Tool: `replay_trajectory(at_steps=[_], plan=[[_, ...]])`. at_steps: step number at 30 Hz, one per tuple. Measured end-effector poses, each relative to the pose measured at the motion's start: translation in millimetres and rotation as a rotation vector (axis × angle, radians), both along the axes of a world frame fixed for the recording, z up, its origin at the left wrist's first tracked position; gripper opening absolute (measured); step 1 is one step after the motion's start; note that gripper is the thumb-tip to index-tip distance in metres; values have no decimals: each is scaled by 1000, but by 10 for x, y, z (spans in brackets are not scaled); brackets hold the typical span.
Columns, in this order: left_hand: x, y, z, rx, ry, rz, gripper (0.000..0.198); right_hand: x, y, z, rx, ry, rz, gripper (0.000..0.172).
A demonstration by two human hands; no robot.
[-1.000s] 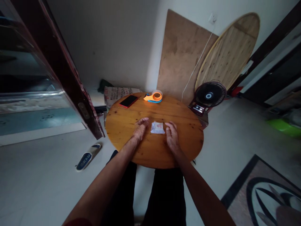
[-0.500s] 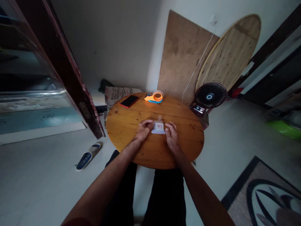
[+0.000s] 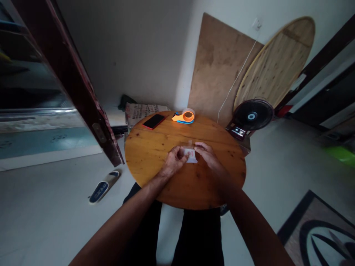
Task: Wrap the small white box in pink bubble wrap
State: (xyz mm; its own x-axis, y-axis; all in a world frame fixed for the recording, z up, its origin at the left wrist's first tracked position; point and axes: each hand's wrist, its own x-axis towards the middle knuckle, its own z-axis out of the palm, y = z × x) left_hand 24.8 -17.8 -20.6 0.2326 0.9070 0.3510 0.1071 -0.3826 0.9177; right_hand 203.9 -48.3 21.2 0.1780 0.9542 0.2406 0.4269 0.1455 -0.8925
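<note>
A small clear plastic packet (image 3: 190, 156) with a white and purple face and reddish print lies near the middle of the round wooden table. From its far edge a clear flap with a short strip of tape sticks out. My left hand (image 3: 174, 159) is closed on the packet's left side, its thumb over the printed face. At the far right corner, the fingertips of my right hand (image 3: 204, 150) are pinched at the flap's edge. Toward the back of the table stands an orange and blue tape dispenser (image 3: 184, 117) with a roll in it.
On the table (image 3: 149, 155), a red-edged phone (image 3: 154, 121) lies at the back left. A dark fan (image 3: 252, 115) stands beyond the right edge. Boards lean on the wall behind. A door frame (image 3: 80, 85) rises at left, with a slipper (image 3: 104, 187) on the floor.
My left thumb has come down over the packet's face. My right hand has moved from beside the packet to its far right corner. The view has shifted slightly.
</note>
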Motion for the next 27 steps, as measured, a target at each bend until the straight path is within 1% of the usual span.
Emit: replay_trajectory(at_steps=[2, 5, 7, 9, 13, 18, 23, 27], plan=[[-19, -11, 13, 50, 60, -13, 21, 14, 180, 7, -63, 18, 0, 30], [-44, -29, 43, 112, 133, -20, 20, 25, 459, -50, -155, 51, 0, 28], [-55, -43, 67, 149, 185, -7, 22, 33, 589, -107, -160, 64, 24, 26], [-58, -56, 87, 199, 230, 15, 26, 39, 652, -156, -140, 74, 17, 25], [-45, -70, 101, 237, 290, 21, 28, 20, 647, -196, -92, 89, -8, 24], [-32, -82, 123, 229, 298, 21, 26, -38, 596, -155, -38, 114, 23, 27], [-30, -68, 134, 222, 296, 13, 23, -59, 518, -75, -66, 170, 94, 22], [-20, -57, 136, 234, 290, 0, 23, -49, 443, -23, -85, 166, 106, 18]])
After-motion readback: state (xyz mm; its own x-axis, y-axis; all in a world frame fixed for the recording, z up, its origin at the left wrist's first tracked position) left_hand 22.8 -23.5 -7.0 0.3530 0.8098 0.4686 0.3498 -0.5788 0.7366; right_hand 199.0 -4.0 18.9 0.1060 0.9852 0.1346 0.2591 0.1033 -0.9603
